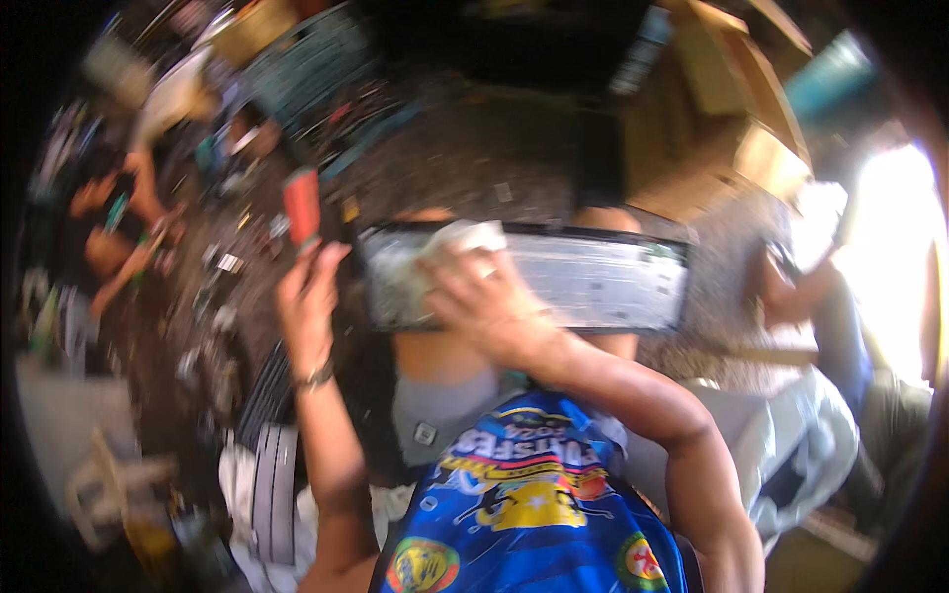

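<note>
A long, narrow panel (603,278) with a dark frame and a pale, glossy face lies across my thighs. My right hand (484,301) rests over its left part, with a crumpled white cloth (465,240) under the fingers and against the surface. To the left of the panel, my left hand (311,282) is raised with the fingers closed on a red tool (302,206), its thick end pointing up and away. Motion blur hides the tool's exact kind.
Small scraps litter the ground on the left, where another person (114,217) sits. A blue crate (308,64) stands at the far left and an open cardboard box (712,109) at the far right. Another person's arm (796,292) shows at the right, by a white plastic bag (806,435).
</note>
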Available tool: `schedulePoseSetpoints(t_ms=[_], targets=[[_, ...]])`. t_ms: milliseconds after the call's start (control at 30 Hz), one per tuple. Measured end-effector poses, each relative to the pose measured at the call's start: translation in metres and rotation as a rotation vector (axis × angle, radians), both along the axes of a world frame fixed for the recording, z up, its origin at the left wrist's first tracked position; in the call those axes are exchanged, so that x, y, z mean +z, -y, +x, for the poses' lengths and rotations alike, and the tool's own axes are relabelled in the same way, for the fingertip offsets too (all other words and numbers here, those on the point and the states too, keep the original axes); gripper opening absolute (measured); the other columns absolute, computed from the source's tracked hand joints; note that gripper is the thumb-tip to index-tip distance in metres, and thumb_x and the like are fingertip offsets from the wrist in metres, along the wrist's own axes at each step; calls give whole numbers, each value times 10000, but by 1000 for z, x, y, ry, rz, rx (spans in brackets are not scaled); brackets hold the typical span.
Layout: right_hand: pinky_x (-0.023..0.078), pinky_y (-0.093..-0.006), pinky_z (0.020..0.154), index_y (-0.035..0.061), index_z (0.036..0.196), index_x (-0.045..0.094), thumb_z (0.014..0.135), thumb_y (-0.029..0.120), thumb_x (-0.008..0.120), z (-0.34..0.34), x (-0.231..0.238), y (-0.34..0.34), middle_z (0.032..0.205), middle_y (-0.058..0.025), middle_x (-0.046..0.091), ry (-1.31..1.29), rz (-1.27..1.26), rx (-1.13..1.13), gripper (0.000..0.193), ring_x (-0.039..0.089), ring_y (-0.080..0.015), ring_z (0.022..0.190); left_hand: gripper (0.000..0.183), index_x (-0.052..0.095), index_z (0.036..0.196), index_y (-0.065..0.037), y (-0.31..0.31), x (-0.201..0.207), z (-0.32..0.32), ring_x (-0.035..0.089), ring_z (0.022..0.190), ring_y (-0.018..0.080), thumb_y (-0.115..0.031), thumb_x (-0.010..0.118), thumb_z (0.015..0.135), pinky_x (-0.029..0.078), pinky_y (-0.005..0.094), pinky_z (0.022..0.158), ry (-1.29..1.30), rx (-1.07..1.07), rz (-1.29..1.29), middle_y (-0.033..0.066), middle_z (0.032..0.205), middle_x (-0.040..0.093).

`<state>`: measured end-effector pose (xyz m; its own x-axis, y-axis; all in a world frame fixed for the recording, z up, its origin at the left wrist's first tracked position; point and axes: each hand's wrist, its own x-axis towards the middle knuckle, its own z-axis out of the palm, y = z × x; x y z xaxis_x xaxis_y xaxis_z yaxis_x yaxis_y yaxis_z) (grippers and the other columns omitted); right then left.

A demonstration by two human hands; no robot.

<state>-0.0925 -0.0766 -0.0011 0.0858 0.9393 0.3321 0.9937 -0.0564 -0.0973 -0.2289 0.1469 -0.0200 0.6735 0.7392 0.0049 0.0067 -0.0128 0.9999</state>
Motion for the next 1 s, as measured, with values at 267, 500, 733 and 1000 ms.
schedulePoseSetpoints(t_ms=[267,500,733,1000], targets=[[487,-449,874,27,1106,603,910,159,707,27,96,19,1004,-160,630,-1119,-11,510,258,635,-334,1005,312,684,1028,-17,3,-1,-11,221,469,-9,-319,609,1037,149,229,421,-68,130,23,-110,578,290],[563,-307,765,41,1233,603,881,53,735,203,200,150,1078,-119,682,91,1009,-336,377,683,-179,875,340,659,1046,10,-14,-2,-3,236,454,-1,-327,621,1033,164,224,411,3,157,-68,-89,579,278],[570,-387,852,115,1168,713,964,233,638,387,132,281,1086,-162,730,194,864,-1201,248,724,-301,962,316,669,1072,28,-6,24,7,237,475,-4,-277,590,1052,175,220,425,62,77,17,-92,583,322],[567,-255,682,37,1316,636,993,180,633,200,159,172,1099,-102,734,-542,640,-638,353,717,-151,835,439,519,1385,89,32,92,58,294,635,27,-217,471,1074,266,209,569,275,-347,128,-72,763,315]])
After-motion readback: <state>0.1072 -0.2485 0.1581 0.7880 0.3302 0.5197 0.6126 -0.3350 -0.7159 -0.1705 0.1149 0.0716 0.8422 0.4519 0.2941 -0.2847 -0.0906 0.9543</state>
